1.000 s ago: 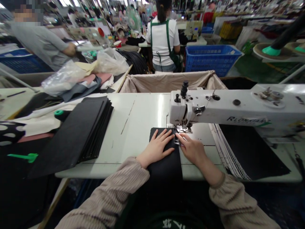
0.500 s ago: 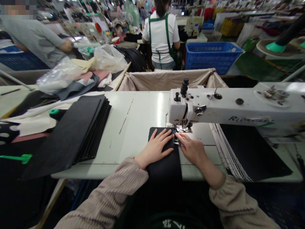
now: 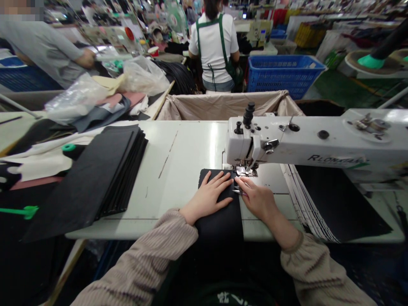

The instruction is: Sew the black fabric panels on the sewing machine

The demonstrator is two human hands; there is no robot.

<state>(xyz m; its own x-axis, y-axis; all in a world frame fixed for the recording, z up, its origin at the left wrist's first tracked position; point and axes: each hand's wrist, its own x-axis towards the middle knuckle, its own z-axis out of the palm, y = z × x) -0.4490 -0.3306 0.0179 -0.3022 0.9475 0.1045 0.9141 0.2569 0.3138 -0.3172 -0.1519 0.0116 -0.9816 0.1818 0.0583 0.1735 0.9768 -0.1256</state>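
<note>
A black panel lies on the sewing table, its far right corner at the presser foot of a white sewing machine. Flat on the panel, with fingers spread, rests my left hand. My right hand is closed around small thread snips, whose metal blades poke out to the left over the panel's right edge. Its fingertips touch that edge just in front of the presser foot. The snips' handles are mostly hidden in the palm.
A stack of black panels lies to the left. Another stack, with pale edges, sits right, under the machine arm. Behind the table are a fabric-lined bin and a blue crate. Co-workers stand ahead and at left.
The camera view has shifted very slightly. Both hands, the black panel and the snips keep nearly the same place; the co-worker at left has moved a little.
</note>
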